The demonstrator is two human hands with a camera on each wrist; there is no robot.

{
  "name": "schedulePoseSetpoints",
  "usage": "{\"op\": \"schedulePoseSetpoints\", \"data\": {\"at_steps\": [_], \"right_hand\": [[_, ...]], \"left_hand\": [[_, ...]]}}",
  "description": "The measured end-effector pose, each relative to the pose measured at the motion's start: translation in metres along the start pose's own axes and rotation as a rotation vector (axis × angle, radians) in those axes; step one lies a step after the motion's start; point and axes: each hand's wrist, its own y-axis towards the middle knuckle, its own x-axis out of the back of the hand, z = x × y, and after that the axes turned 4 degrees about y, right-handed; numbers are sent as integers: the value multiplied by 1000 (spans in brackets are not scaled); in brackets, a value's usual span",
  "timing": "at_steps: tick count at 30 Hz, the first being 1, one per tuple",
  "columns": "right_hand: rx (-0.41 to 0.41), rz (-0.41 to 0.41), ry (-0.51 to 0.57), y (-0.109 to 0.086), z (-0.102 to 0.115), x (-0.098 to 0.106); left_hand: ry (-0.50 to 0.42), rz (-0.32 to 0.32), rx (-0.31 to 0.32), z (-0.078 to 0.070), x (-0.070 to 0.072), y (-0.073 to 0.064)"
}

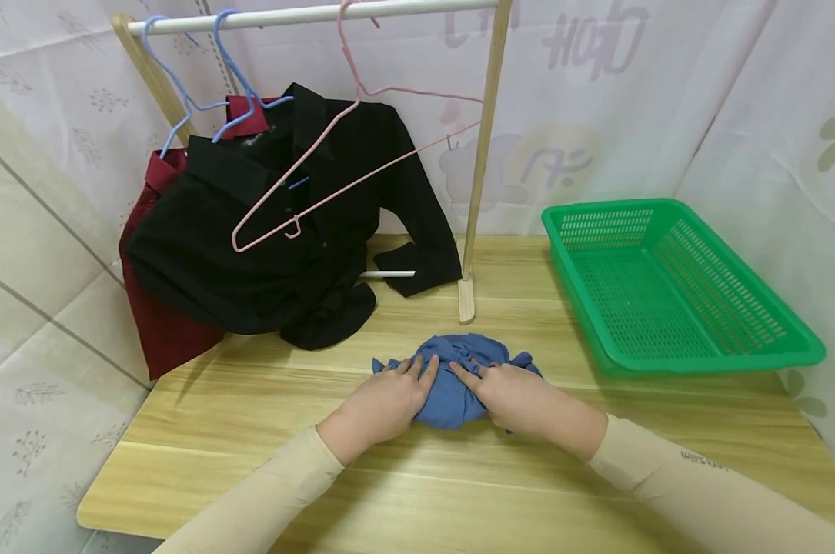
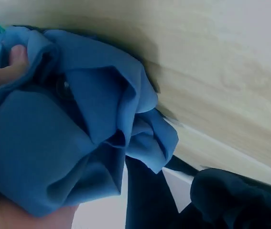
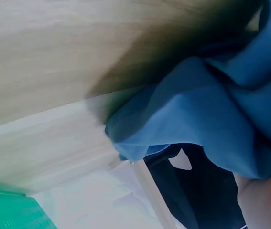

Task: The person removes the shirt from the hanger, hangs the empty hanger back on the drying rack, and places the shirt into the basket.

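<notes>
The left hand (image 1: 382, 404) and right hand (image 1: 531, 400) grip a crumpled, smooth blue buttoned garment (image 1: 452, 402) at the wood-grain table (image 1: 424, 500), its outline lost in folds; the right thumb is hidden. The black shirt (image 1: 188, 254) partly covers a maroon garment (image 1: 171, 338).

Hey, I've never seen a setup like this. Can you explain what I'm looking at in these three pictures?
There's no machine here, just a person working bare-handed. The widest picture comes from a camera worn on the head, looking forward and down; the other two come from cameras on the left and right wrists. On the wood-grain table stand a green plastic mesh basket and a wooden clothes rack with a white rail, where black clothing and dark red clothing hang. The left hand holds a crumpled bundle of blue cloth. The right hand rests on its other side; whether it grips is hard to tell.
</notes>
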Motion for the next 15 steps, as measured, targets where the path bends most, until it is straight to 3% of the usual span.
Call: {"op": "schedulePoseSetpoints", "data": {"at_steps": [3,6,11,15], "right_hand": [[-2,-47,-3,-5,1,10],[-1,-118,-30,-11,-1,32],[-41,-231,-146,-34,-12,90],[-57,-322,-255,-57,-29,143]], "left_hand": [[-23,-44,-27,5,10,0],[-29,-104,-38,12,31,3],[33,-217,-37,22,88,18],[71,-319,-22,28,138,39]]}}
